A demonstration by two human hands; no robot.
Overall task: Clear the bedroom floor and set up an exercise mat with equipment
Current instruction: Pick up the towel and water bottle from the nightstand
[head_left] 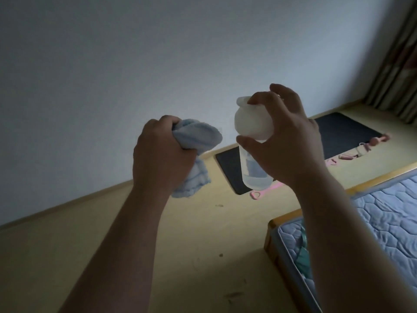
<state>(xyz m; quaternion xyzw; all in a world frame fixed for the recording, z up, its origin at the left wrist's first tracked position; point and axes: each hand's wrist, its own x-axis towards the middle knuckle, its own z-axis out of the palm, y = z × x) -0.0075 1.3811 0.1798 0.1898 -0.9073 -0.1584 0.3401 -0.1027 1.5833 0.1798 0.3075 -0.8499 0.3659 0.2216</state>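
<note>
Smooth pale wood floor (pixel 180 245) meets a plain wall, and a flat black mat (pixel 345 134) lies along the skirting with pink looped handles (pixel 256 194) beside it. The left hand (pixel 160 152) clenches its fingers round a bunched, fluffy blue towel (pixel 196 136). The right hand (pixel 291 141) curls thumb and fingers round the rounded white cap of a clear plastic bottle (pixel 255 175), held upright in the air. A quilted mattress (pixel 383 211) lies at right.
</note>
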